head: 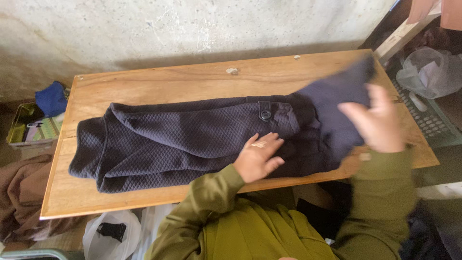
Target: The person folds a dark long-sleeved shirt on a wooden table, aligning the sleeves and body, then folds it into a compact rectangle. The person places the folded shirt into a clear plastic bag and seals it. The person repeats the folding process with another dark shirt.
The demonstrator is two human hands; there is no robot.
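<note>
A dark navy quilted garment (pixel 183 139) with a round button (pixel 265 114) lies lengthwise on a wooden table (pixel 159 79). My left hand (pixel 258 156), a ring on one finger, presses flat on the garment near the table's front edge. My right hand (pixel 375 120), blurred, grips the garment's right end and holds that flap lifted above the table's right side. Both arms wear olive-green sleeves.
A rough pale wall runs behind the table. On the floor at left sit a box with blue cloth (pixel 48 101) and a brown cloth (pixel 21 192). A white plastic bag (pixel 108 233) lies below the front edge. A clear bag (pixel 430 70) rests on a crate at right.
</note>
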